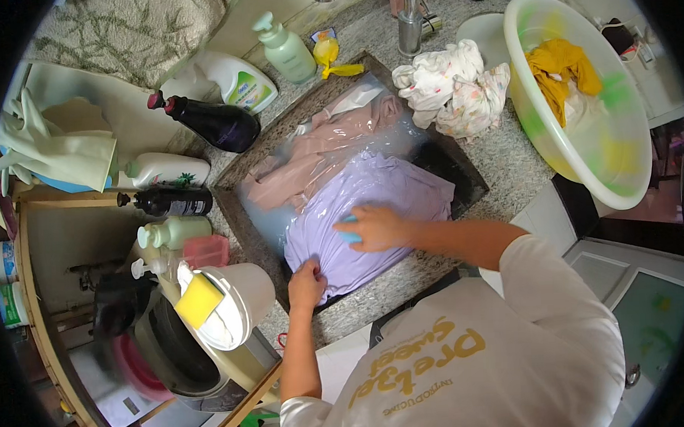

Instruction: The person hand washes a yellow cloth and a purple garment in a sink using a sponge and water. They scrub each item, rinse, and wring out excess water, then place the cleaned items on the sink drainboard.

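A wet lavender garment (369, 183) is spread over the near part of a dark stone sink (245, 229). My right hand (380, 228) rests on the middle of it, closed around a light blue object (348, 231), perhaps soap or a small brush; the fingers cover most of it. At the garment's lower left edge, my left hand (307, 285) grips a gathered fold of the cloth. Beyond it, a dusty pink garment (311, 157) lies partly under cloudy water. White printed cloths (454, 88) sit bunched on the granite counter, by the sink's far right corner.
To the right, a large plastic basin (597, 165) holds mustard yellow clothing (565, 75). A metal faucet (409, 33) stands behind the sink. Along the left are a dark pump bottle (218, 124), a detergent bottle (245, 83), and a white bucket (260, 300) with a yellow sponge (199, 301) on top.
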`<state>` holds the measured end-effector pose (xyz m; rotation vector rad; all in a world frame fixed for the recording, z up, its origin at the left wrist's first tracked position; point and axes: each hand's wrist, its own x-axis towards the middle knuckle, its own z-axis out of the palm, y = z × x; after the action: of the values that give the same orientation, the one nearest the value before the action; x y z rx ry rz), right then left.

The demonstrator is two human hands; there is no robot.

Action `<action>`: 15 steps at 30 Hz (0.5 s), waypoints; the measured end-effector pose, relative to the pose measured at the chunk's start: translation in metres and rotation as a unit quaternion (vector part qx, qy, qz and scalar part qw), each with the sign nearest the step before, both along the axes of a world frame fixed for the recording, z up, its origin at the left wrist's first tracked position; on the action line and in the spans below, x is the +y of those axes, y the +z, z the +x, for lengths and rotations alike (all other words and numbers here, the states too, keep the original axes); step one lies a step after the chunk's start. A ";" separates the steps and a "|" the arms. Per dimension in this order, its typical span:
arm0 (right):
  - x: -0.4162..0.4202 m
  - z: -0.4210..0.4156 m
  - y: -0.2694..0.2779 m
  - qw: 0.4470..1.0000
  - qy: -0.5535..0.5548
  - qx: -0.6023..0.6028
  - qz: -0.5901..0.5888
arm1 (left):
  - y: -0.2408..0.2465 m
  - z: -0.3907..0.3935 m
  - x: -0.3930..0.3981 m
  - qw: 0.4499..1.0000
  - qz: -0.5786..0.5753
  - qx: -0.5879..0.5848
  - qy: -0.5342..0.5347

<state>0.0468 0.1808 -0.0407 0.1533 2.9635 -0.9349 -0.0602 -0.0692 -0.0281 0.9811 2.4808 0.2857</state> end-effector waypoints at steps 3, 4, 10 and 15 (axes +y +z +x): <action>0.038 0.010 -0.021 0.992 -0.087 -0.054 0.072 | 0.017 0.004 -0.020 0.998 -0.067 0.004 -0.013; 0.067 0.008 -0.023 0.975 -0.160 -0.110 0.111 | 0.024 0.006 -0.027 0.995 -0.095 -0.004 -0.012; 0.012 -0.018 -0.021 0.987 -0.055 -0.097 0.112 | 0.027 0.016 -0.013 0.977 -0.195 0.058 -0.063; 0.031 -0.008 -0.036 0.991 -0.089 -0.043 0.095 | 0.028 0.013 -0.022 0.986 -0.166 -0.005 -0.015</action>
<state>0.0393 0.2123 -0.0772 0.4577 2.9904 -0.6372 -0.0477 -0.0916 -0.0001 0.8698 2.3985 -0.1306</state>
